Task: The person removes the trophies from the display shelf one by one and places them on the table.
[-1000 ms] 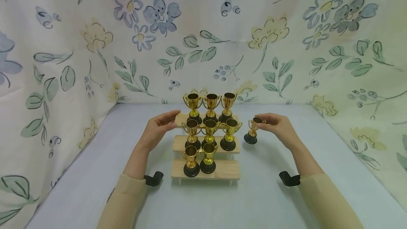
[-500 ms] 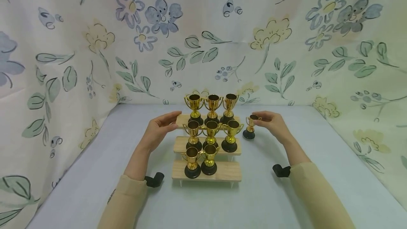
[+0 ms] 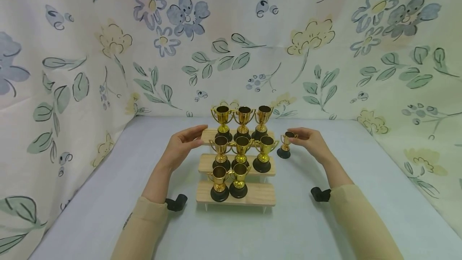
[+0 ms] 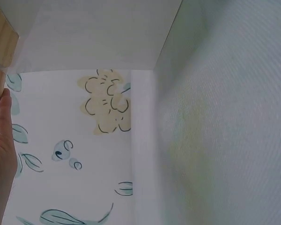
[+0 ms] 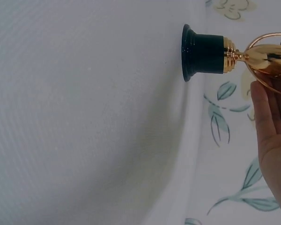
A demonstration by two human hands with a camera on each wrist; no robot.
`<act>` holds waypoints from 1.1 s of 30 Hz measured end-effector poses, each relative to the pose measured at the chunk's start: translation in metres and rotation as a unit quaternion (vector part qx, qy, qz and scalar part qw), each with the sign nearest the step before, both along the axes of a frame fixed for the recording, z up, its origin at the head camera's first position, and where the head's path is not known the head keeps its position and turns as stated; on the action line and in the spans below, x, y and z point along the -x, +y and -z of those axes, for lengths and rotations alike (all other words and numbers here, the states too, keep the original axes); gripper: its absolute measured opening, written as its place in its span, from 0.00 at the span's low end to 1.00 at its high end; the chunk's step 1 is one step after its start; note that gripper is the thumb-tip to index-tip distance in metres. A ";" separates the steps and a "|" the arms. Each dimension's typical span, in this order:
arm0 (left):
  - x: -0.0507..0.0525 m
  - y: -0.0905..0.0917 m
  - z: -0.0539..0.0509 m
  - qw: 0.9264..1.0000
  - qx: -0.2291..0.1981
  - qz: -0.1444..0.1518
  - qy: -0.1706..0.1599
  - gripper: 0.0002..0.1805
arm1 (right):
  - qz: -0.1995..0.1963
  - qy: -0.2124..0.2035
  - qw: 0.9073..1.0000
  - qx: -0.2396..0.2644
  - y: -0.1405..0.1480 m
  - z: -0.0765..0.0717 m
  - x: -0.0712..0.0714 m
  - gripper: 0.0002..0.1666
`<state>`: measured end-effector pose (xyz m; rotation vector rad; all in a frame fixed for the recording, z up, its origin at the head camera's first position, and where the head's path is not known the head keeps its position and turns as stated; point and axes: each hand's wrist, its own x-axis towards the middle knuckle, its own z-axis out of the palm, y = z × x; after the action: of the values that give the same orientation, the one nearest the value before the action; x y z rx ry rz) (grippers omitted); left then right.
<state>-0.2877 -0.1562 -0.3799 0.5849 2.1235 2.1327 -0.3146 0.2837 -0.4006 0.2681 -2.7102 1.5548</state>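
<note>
Right grip pinches one trophy; left grip clasps top plank (three planks bear eight other trophies).

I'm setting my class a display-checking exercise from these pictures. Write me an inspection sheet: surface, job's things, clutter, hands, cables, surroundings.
Surface: pale tabletop, flat.
Job's things: three-tier wooden stand; eight gold cups upright on it, three on top, three in the middle, two at bottom left; ninth cup off the stand, to its right; whether its black base touches the tabletop is unclear.
Clutter: nothing seen.
Hands: right hand holds the ninth cup; left hand touches the top tier's left end, grip unclear.
Cables: nothing seen.
Surroundings: floral fabric behind and on both sides.
</note>
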 end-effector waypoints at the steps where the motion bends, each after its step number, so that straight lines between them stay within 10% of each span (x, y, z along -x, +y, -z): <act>1: 0.000 0.000 0.000 1.000 0.001 0.000 0.000 0.30 | -0.001 -0.001 1.000 -0.001 0.000 0.000 0.000 0.31; 23: 0.001 0.000 0.001 1.000 -0.006 0.005 0.006 0.30 | 0.054 0.043 0.997 0.034 -0.004 -0.009 -0.007 0.35; 33: 0.002 -0.001 0.002 1.000 -0.006 0.004 0.007 0.30 | 0.071 0.132 0.955 0.256 -0.015 -0.036 -0.026 0.26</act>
<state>-0.2895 -0.1574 -0.3824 0.6093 2.1123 2.1454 -0.2885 0.2689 -0.3647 0.2401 -1.9958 1.9383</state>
